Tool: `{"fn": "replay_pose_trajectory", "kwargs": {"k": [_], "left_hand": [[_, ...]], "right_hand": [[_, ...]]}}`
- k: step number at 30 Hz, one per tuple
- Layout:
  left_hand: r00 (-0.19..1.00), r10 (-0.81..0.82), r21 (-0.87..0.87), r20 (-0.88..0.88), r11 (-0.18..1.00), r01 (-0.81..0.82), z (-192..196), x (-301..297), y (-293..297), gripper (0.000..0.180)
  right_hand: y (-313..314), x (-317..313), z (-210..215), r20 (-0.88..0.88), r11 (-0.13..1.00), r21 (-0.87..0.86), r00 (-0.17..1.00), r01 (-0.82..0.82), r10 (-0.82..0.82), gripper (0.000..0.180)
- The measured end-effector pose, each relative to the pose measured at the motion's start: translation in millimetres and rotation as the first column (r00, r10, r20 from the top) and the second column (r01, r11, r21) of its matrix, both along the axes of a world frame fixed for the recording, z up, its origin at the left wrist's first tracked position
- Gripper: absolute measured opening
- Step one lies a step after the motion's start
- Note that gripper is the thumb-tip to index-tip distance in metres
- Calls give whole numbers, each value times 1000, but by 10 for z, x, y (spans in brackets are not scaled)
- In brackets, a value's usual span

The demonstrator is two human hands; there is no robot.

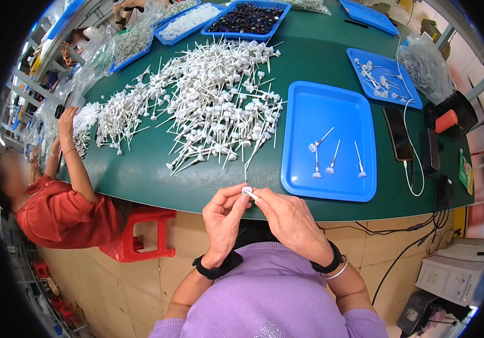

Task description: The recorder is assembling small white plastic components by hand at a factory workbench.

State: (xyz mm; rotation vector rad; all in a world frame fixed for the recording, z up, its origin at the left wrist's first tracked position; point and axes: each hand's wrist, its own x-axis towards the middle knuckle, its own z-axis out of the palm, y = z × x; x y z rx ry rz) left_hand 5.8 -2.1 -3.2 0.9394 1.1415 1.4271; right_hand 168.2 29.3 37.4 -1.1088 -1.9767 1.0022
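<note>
Close to the table's front edge, my left hand (pixel 223 218) pinches a small white-capped stick (pixel 247 190), its thin stem pointing away from me. My right hand (pixel 288 217) is closed on a short white rod (pixel 251 195), whose tip meets the white cap; its exact kind is too small to tell. Just beyond my hands lies a large heap of similar white-capped sticks (pixel 213 96). To the right of it, a blue tray (pixel 304 135) carries several of the same pieces, spaced apart.
A second blue tray (pixel 413 96) with more pieces sits far right, near a phone (pixel 398 135) on a white cable and a black box (pixel 430 151). Parts-filled trays (pixel 242 35) line the back. At left, a person in red (pixel 64 211) works beside a red stool (pixel 140 236).
</note>
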Motion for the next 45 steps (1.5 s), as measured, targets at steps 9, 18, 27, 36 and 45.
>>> {"fn": "replay_pose_trajectory", "kwargs": {"k": [9,18,27,36,45], "left_hand": [[938,113,98,-327,992,-86,-54,43,-2,20],[997,19,16,-71,1000,-18,45,-49,152,22],[999,28,-29,-33,999,-29,93,-73,167,20],[995,5,-49,97,999,0,32,74,125,26],[997,65,-10,49,998,-64,-6,86,115,27]], "right_hand": [[-16,-19,-128,-67,998,-55,998,5,-8,14],[-14,48,59,57,999,-28,998,36,-34,17],[-63,50,13,-44,980,106,986,168,-164,17],[-74,-13,8,146,941,269,957,206,-251,22],[-86,-84,24,245,942,282,936,182,-255,22]]}}
